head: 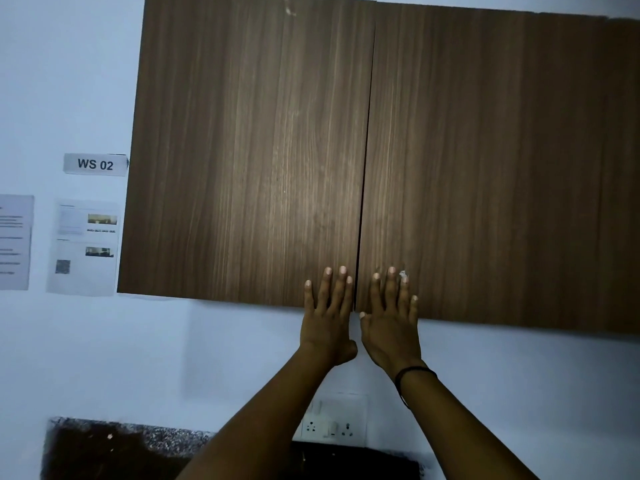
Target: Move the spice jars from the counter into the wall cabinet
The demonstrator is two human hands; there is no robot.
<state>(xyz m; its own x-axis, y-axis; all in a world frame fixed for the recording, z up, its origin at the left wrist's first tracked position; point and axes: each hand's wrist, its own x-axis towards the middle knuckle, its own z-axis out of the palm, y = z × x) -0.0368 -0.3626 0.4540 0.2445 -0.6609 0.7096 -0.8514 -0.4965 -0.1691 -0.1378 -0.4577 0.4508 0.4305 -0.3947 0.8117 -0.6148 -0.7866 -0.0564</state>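
The brown wood-grain wall cabinet (363,98) fills the upper view, both doors closed with a thin dark seam between them. My left hand (327,313) lies flat with straight fingers on the bottom corner of the left door (242,168), just left of the seam. My right hand (389,317) lies flat the same way on the bottom corner of the right door (485,185), just right of the seam. A black band circles my right wrist. No spice jars are in view.
A dark speckled counter (121,448) shows at the bottom edge. A white socket plate (332,427) sits on the wall below the cabinet. A "WS 02" label (95,164) and paper sheets (83,247) hang on the pale wall to the left.
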